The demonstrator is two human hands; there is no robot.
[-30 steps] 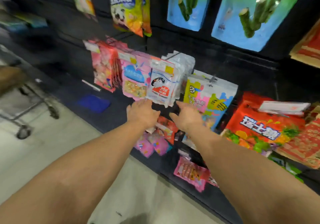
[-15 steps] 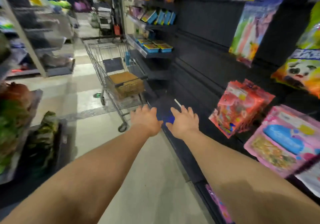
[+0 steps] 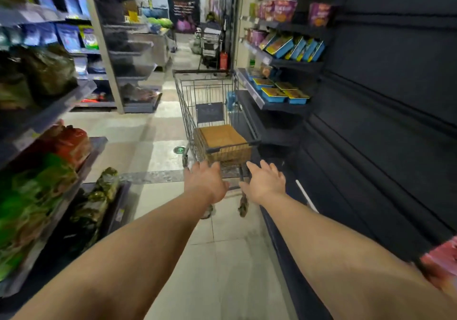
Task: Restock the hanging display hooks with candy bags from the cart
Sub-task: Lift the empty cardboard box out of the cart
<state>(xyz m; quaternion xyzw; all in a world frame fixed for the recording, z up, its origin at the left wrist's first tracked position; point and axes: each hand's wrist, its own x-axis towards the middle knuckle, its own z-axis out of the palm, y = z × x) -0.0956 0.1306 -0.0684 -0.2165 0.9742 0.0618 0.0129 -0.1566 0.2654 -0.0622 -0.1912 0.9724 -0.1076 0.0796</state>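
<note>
A wire shopping cart (image 3: pixel 190 112) stands in the aisle straight ahead, with a brown cardboard box (image 3: pixel 222 138) in its basket. My left hand (image 3: pixel 206 183) and my right hand (image 3: pixel 265 182) are both stretched out toward the cart's near end, fingers straight, holding nothing. Both stop short of the cart. A pink candy bag (image 3: pixel 442 260) shows at the right edge, blurred. The black display wall (image 3: pixel 383 121) runs along my right; its hooks are not visible here.
Shelves of green and red bagged goods (image 3: pixel 37 191) line the left side. Blue boxes (image 3: pixel 284 92) sit on black shelves beyond the cart on the right. A white strip (image 3: pixel 306 198) lies on the base ledge. Tiled floor (image 3: pixel 222 258) stretches ahead.
My view has swung left, away from the hanging candy bags and onto the cart. Both hands stay outstretched and empty, and the cart now looks nearer.
</note>
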